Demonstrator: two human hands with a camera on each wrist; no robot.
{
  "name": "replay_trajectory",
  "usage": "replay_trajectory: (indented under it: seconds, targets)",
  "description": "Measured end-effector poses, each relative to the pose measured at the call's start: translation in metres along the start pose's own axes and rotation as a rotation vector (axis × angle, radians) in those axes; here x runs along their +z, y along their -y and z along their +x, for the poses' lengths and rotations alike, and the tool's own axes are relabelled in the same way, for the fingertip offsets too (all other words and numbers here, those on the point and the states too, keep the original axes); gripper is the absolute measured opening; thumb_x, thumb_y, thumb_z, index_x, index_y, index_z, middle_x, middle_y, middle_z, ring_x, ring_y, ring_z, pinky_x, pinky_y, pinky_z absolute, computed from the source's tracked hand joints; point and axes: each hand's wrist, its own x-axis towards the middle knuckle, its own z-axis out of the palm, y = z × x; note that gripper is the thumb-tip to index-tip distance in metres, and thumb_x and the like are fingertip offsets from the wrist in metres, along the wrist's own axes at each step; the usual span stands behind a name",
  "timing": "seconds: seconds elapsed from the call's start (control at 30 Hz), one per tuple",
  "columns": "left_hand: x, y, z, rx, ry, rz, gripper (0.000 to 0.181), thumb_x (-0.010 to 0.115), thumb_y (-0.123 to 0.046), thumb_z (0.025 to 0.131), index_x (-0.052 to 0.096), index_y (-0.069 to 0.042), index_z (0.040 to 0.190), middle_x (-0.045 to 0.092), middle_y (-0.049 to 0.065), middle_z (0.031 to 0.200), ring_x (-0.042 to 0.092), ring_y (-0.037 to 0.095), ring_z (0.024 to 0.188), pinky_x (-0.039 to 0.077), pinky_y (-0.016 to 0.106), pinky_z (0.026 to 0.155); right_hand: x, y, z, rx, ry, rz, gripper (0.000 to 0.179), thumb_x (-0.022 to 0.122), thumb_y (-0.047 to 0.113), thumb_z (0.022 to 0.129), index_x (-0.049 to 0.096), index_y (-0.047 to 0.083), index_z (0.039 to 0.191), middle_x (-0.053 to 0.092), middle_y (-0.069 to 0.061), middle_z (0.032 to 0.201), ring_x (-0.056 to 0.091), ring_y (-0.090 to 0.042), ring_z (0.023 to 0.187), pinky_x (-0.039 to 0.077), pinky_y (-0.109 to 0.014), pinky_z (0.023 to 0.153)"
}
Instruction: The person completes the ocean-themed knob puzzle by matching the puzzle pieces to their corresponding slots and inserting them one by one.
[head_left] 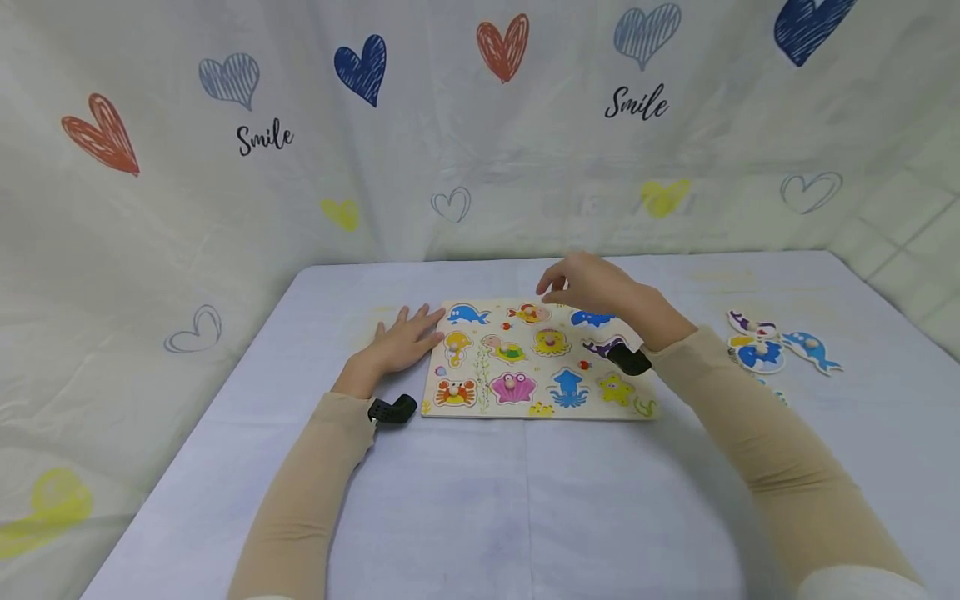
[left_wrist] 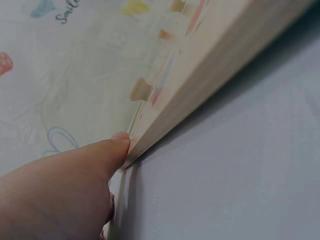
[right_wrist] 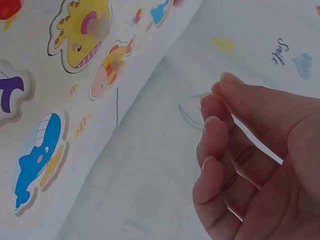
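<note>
A wooden peg puzzle board point(head_left: 525, 410) with sea animals lies on the table. My left hand point(head_left: 399, 343), fingers spread, rests at its left edge; the thumb point(left_wrist: 107, 152) touches the board's corner in the left wrist view. Over the board's far edge hovers my right hand point(head_left: 596, 287), fingers loosely bent, thumb tip near the index fingertip, holding nothing. Near it are a knobbed fish piece point(right_wrist: 111, 70) and a knobbed yellow octopus piece point(right_wrist: 85, 37). A blue whale recess point(right_wrist: 40, 152) and a purple-figured recess point(right_wrist: 12, 92) show no knobs.
Right of the board lies a small group of loose pieces, among them a blue dolphin piece point(head_left: 812, 351) and a round piece with blue markings point(head_left: 760, 357). A white cloth point(head_left: 480, 508) covers the table; a curtain printed with hearts point(head_left: 435, 142) hangs behind.
</note>
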Motion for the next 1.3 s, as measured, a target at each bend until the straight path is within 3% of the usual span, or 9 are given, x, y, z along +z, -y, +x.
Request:
replay_trajectory:
  seconds: [0.23, 0.57, 0.8, 1.03, 1.3]
  targets:
    - [0.0, 0.002, 0.0, -0.009, -0.001, -0.002, 0.064, 0.036, -0.053, 0.109, 0.021, -0.027, 0.166, 0.008, 0.008, 0.172, -0.008, 0.04, 0.155, -0.007, 0.071, 0.115, 0.007, -0.002, -0.013, -0.049, 0.085, 0.004, 0.02, 0.071, 0.014, 0.099, 0.076, 0.007, 0.117, 0.071, -0.009, 0.1, 0.061, -0.022, 0.084, 0.053, -0.037, 0.075]
    - [0.0, 0.006, -0.001, -0.006, -0.001, -0.003, 0.065, 0.037, -0.053, 0.109, 0.022, -0.027, 0.166, 0.008, 0.009, 0.172, -0.009, 0.041, 0.155, -0.007, 0.073, 0.114, 0.03, -0.003, -0.028, -0.141, 0.273, 0.056, 0.011, 0.072, 0.013, 0.098, 0.078, 0.013, 0.107, 0.068, 0.001, 0.09, 0.059, -0.017, 0.079, 0.052, -0.03, 0.071]
    - [0.0, 0.004, -0.001, -0.006, 0.002, -0.005, 0.064, 0.038, -0.053, 0.109, 0.023, -0.027, 0.165, 0.008, 0.008, 0.172, -0.008, 0.041, 0.155, -0.007, 0.072, 0.114, 0.037, -0.024, -0.04, -0.093, 0.309, 0.05, 0.004, 0.073, 0.015, 0.097, 0.077, 0.016, 0.098, 0.066, 0.005, 0.086, 0.056, -0.015, 0.081, 0.05, -0.03, 0.075]
    - [0.001, 0.003, 0.0, -0.002, 0.001, 0.0, 0.064, 0.037, -0.054, 0.109, 0.023, -0.028, 0.165, 0.008, 0.008, 0.172, -0.008, 0.04, 0.155, -0.007, 0.072, 0.115, 0.033, -0.045, -0.055, -0.044, 0.399, 0.112, 0.004, 0.076, 0.017, 0.094, 0.075, 0.015, 0.091, 0.063, 0.005, 0.083, 0.055, -0.016, 0.083, 0.047, -0.031, 0.075]
    - [0.0, 0.0, 0.0, -0.001, 0.001, -0.001, 0.065, 0.036, -0.054, 0.109, 0.022, -0.028, 0.166, 0.008, 0.008, 0.172, -0.008, 0.04, 0.155, -0.007, 0.072, 0.115, 0.027, -0.059, -0.071, -0.013, 0.427, 0.163, 0.005, 0.077, 0.017, 0.093, 0.074, 0.014, 0.091, 0.062, 0.002, 0.083, 0.055, -0.018, 0.085, 0.046, -0.033, 0.077]
